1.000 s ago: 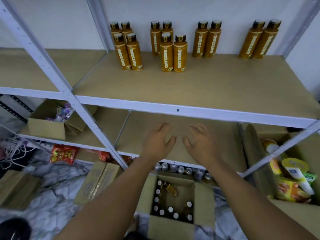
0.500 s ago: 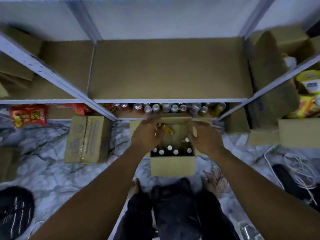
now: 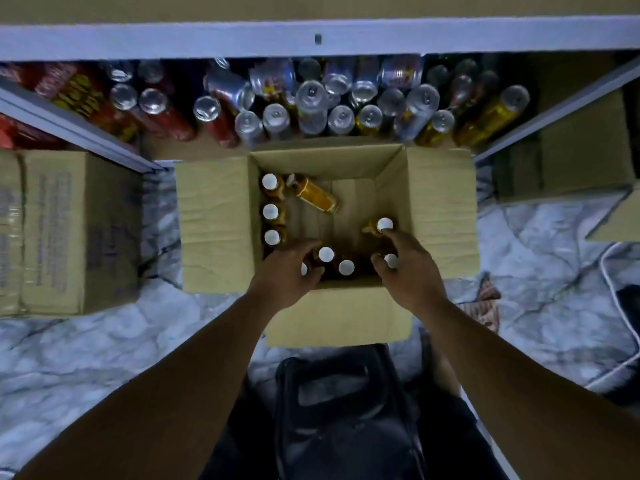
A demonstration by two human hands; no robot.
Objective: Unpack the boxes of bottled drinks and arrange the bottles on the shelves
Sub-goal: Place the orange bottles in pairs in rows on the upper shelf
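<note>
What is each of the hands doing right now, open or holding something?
Left hand: curled round a white-capped bottle in the open box.
Right hand: curled round a second bottle by the box's right wall.

floor (image 3: 104,348): marbled, white-grey
centre: open box (image 3: 214,223)
9 o'clock: closed box (image 3: 69,230)
12 o'clock: cans (image 3: 311,95) on low shelf (image 3: 180,147)

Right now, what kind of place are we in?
Probably a shop stockroom: white metal shelf rail, rows of shiny drink cans beneath it, and an open brown cardboard box of white-capped amber bottles.
</note>
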